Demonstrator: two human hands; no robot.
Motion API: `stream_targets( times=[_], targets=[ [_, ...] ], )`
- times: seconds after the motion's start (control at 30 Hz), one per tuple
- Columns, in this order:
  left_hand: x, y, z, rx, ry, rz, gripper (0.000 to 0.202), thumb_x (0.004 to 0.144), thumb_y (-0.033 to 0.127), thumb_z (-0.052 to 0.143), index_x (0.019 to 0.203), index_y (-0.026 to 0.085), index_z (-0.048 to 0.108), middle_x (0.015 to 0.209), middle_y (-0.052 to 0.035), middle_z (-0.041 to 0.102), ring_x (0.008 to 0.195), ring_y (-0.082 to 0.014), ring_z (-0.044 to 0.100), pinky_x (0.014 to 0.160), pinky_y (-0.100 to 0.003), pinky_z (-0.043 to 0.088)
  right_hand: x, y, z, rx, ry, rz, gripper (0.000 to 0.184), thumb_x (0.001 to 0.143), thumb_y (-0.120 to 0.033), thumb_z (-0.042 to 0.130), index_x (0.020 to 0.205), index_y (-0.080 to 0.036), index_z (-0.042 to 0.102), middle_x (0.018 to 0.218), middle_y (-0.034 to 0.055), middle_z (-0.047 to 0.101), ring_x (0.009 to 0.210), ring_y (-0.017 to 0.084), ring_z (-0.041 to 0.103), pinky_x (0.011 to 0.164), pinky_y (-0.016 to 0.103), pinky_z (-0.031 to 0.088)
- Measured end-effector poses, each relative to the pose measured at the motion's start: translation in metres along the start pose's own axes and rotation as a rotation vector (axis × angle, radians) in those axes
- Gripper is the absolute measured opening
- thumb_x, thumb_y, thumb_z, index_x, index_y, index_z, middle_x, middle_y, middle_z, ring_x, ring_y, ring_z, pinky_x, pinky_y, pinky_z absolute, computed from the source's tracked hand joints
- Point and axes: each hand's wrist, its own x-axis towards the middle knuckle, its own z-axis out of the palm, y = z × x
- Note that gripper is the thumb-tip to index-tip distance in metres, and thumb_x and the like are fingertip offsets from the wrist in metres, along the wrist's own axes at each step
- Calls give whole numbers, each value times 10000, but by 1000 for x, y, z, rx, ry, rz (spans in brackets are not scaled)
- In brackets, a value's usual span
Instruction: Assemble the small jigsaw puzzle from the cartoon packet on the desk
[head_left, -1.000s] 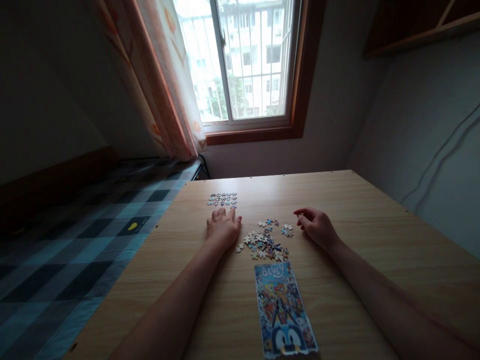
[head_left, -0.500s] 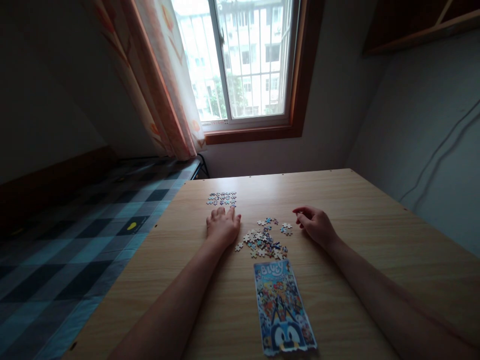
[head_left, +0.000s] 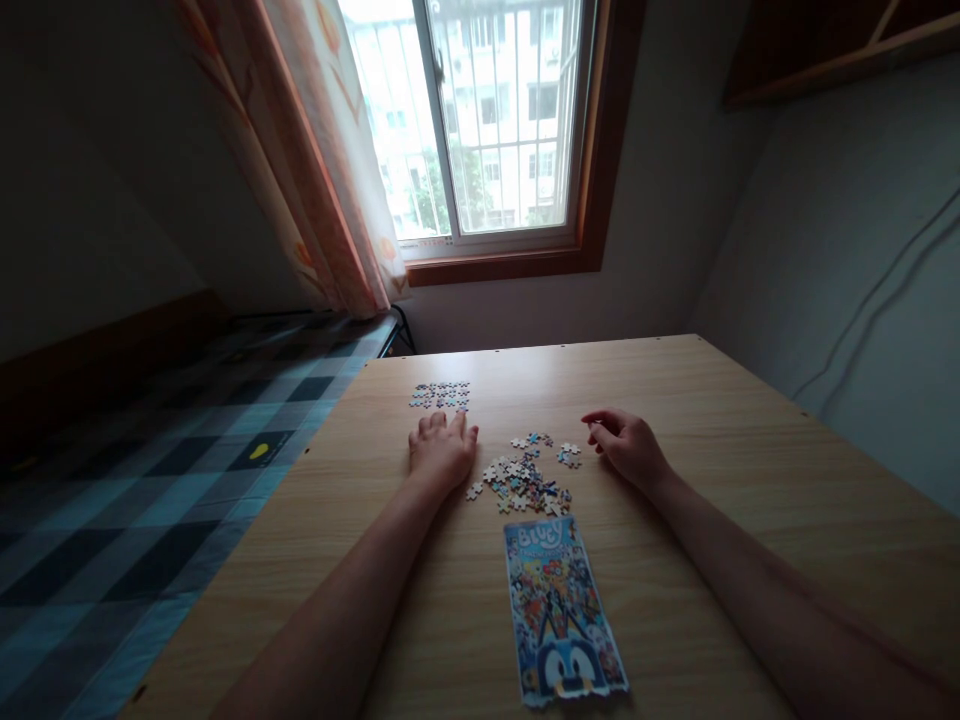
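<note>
My left hand [head_left: 441, 450] lies palm down on the table with its fingers stretched out, holding nothing visible. Its fingertips reach the near edge of several small jigsaw puzzle pieces set out in rows [head_left: 439, 394]. To the right of that hand is a loose pile of puzzle pieces [head_left: 521, 478], some with pale backs up, some with coloured faces up. My right hand [head_left: 628, 445] rests beyond a small cluster of pieces [head_left: 569, 455], thumb and index finger curled together. Whatever may be between those fingertips is too small to make out.
A printed Bluey picture sheet [head_left: 564, 610] with a ragged lower edge lies on the wooden table [head_left: 750, 560], nearer me than the pile. A bed with a checked cover [head_left: 150, 500] stands along the left. Behind are a curtain [head_left: 300, 160] and a barred window [head_left: 502, 130].
The whole view has shifted very slightly, so everything sits a little further left and up. Both hands and the puzzle pieces keep their places on the table.
</note>
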Motion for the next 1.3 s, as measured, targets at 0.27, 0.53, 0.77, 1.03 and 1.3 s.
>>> stream_targets(
  times=[0.27, 0.53, 0.77, 1.03, 1.3],
  targets=[
    [0, 0, -1, -4, -18, -1, 547, 986, 517, 283, 1426, 281, 507, 1340, -124, 528, 1204, -312, 435, 1013, -442, 337, 0, 0, 0, 0, 0, -5, 315, 815, -362, 569, 980, -141, 723, 686, 44, 683, 571, 148, 616, 538, 241, 480],
    [0, -1, 1, -2, -2, 2, 552, 984, 522, 299, 1438, 276, 494, 1344, -122, 535, 1208, -309, 437, 1015, -432, 339, 1, 2, 0, -13, -24, -3, 304, 827, -354, 563, 989, -156, 727, 701, 36, 692, 585, 149, 619, 547, 241, 466],
    [-1, -3, 2, -10, -2, -1, 559, 981, 525, 305, 1452, 270, 466, 1376, -119, 522, 1230, -304, 428, 1030, -426, 336, -7, -8, -6, -319, -213, -152, 250, 824, -330, 617, 1001, -233, 766, 811, 28, 730, 691, 158, 639, 650, 254, 457],
    [-8, -3, -7, -4, -4, 70, 444, 976, 465, 374, 1308, 252, 580, 1269, -118, 568, 1182, -293, 454, 998, -415, 366, -14, -22, -9, -508, -313, -305, 160, 835, -324, 657, 899, -242, 778, 849, 42, 708, 727, 165, 615, 669, 257, 431],
    [-12, -2, -12, -53, 29, 133, 289, 959, 415, 454, 1072, 236, 650, 1155, -91, 616, 1107, -263, 501, 925, -384, 418, -17, -26, -11, -577, -299, -274, 103, 816, -309, 649, 837, -246, 728, 823, 20, 705, 724, 165, 612, 635, 248, 384]
  ],
)
